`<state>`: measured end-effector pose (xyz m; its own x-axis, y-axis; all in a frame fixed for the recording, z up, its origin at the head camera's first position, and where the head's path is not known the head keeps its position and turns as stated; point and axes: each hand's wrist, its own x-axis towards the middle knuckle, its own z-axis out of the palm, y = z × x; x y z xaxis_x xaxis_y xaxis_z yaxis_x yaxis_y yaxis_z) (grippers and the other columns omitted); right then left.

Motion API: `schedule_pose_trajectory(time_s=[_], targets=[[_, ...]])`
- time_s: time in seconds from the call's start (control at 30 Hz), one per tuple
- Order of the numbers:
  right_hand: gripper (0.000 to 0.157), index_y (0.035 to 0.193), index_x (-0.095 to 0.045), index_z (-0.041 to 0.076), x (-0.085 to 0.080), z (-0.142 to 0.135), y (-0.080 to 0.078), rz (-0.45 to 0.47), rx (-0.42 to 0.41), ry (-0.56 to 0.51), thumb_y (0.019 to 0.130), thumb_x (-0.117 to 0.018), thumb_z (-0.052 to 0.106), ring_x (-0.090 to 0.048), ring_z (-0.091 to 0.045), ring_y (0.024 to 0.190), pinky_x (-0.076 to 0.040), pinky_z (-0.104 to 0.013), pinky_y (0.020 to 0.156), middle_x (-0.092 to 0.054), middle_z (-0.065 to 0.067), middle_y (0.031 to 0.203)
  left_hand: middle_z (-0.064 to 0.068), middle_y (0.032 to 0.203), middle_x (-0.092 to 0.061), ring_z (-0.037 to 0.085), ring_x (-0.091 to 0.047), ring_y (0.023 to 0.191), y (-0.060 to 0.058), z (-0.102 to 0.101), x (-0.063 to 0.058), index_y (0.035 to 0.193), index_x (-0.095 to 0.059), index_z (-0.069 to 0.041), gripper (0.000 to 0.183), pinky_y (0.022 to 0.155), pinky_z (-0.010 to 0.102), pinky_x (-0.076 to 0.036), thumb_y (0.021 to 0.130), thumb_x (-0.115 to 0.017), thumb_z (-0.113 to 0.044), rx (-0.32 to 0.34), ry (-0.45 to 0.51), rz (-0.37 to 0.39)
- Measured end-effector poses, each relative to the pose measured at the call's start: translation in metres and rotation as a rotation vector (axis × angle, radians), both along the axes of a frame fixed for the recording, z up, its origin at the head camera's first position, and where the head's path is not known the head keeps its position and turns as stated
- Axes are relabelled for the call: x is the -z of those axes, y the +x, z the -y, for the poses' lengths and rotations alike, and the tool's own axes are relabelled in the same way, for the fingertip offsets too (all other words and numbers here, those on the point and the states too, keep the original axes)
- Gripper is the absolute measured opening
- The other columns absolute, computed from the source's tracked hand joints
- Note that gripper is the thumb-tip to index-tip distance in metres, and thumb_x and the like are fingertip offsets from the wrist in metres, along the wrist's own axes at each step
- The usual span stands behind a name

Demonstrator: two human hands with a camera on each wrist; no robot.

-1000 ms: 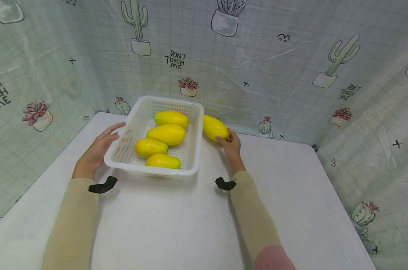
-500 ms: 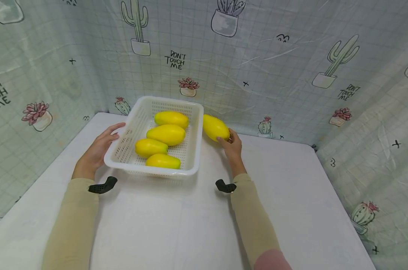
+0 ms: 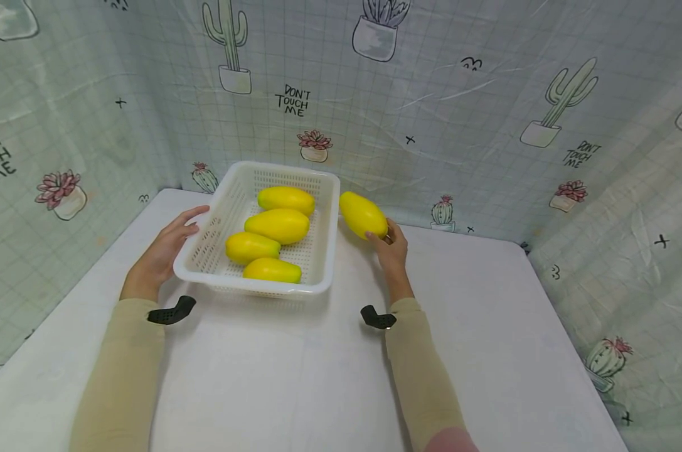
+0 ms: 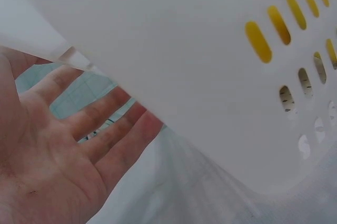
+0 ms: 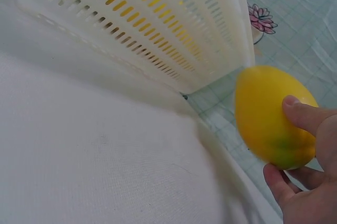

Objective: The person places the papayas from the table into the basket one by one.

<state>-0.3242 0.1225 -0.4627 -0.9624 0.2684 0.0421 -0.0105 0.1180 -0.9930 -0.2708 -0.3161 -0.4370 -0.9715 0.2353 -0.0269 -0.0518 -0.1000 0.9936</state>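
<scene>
My right hand (image 3: 393,254) grips a yellow oval fruit (image 3: 363,215) by its near end, just right of the white perforated basket (image 3: 330,251). In the right wrist view the thumb presses on top of the yellow fruit (image 5: 271,116), which has a greenish tip, and fingers curl beneath it. Several similar yellow fruits (image 3: 277,226) lie inside the basket. My left hand (image 3: 162,254) is at the basket's left side. Seen from the left wrist, the fingers (image 4: 113,140) extend fairly straight, their tips at the edge of the basket wall (image 4: 158,66).
A white-covered table (image 3: 295,370) lies under the basket and both arms. Cactus-printed fabric (image 3: 431,125) hangs behind the table and along both sides. A black wrist mount (image 3: 172,310) juts from the left sleeve, another black mount (image 3: 378,317) from the right.
My right hand has drawn the yellow fruit slightly rightward and toward me, away from the basket's right wall. The left hand and the basket have stayed put.
</scene>
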Motion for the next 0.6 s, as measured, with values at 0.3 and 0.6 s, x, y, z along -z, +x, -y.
schedule_pose_trajectory(time_s=[0.3, 0.6], targets=[[0.066, 0.133, -0.044, 0.029, -0.0016, 0.0002, 0.0043, -0.012, 0.016, -0.026, 0.074, -0.074, 0.031, -0.050, -0.017, 0.115, -0.042, -0.031, 0.098, -0.047, 0.000, 0.136, -0.001, 0.150, -0.026, 0.015, -0.045, 0.118, -0.0063, 0.0043, 0.0087, 0.142, -0.028, -0.035, 0.047, 0.083, 0.027, -0.051, 0.097, -0.040, -0.027, -0.010, 0.028, 0.012], [0.072, 0.136, -0.040, 0.025, -0.0029, 0.0001, 0.0098, -0.057, -0.005, -0.054, 0.073, -0.074, 0.034, -0.048, -0.017, 0.120, -0.041, -0.033, 0.100, -0.046, 0.001, 0.137, 0.000, 0.149, -0.027, 0.013, -0.048, 0.117, -0.0038, 0.0041, 0.0067, 0.143, -0.026, -0.033, 0.047, 0.083, 0.026, -0.051, 0.098, -0.038, -0.026, 0.009, 0.059, 0.013]])
